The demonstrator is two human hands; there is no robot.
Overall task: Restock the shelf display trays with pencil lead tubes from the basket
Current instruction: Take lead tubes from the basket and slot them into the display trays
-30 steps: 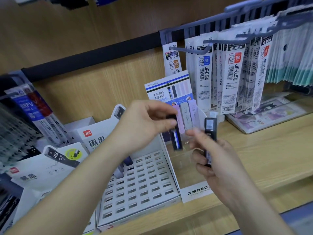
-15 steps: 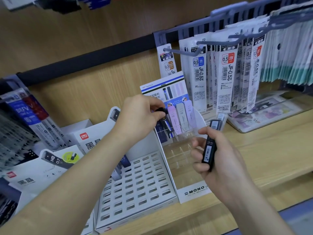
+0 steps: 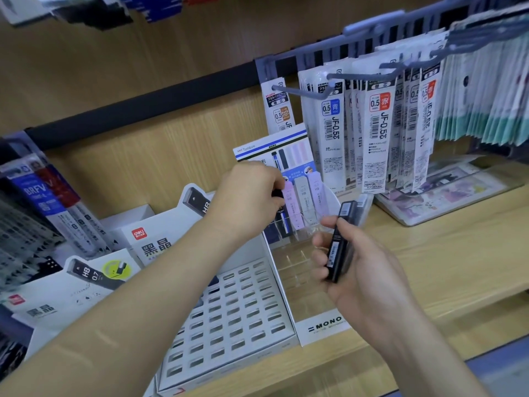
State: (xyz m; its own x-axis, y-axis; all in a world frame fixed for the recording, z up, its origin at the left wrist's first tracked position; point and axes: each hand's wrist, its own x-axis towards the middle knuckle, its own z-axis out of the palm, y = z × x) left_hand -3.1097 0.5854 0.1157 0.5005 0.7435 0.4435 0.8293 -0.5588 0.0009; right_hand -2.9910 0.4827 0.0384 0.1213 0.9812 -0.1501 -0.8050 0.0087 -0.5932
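Observation:
My left hand (image 3: 246,196) reaches to the back row of the clear MONO display tray (image 3: 306,285) and pinches the top of a black lead tube (image 3: 282,216) standing there beside pink, grey and lilac tubes (image 3: 303,200). My right hand (image 3: 355,270) hovers over the tray's right side and grips a stack of black lead tubes (image 3: 340,245), barcode labels facing me. The tray's front rows hold nothing. The basket is out of view.
A white slotted display tray (image 3: 237,316) with mostly unfilled slots stands left of the MONO tray. Deli lead boxes (image 3: 71,287) lie further left. Refill packets (image 3: 380,130) hang on hooks above the wooden shelf (image 3: 458,253). A flat clear case (image 3: 446,193) sits at the right.
My left hand has carried its black tube back and down into the tray's rear row. My right hand has tilted its tubes and dropped slightly to the right.

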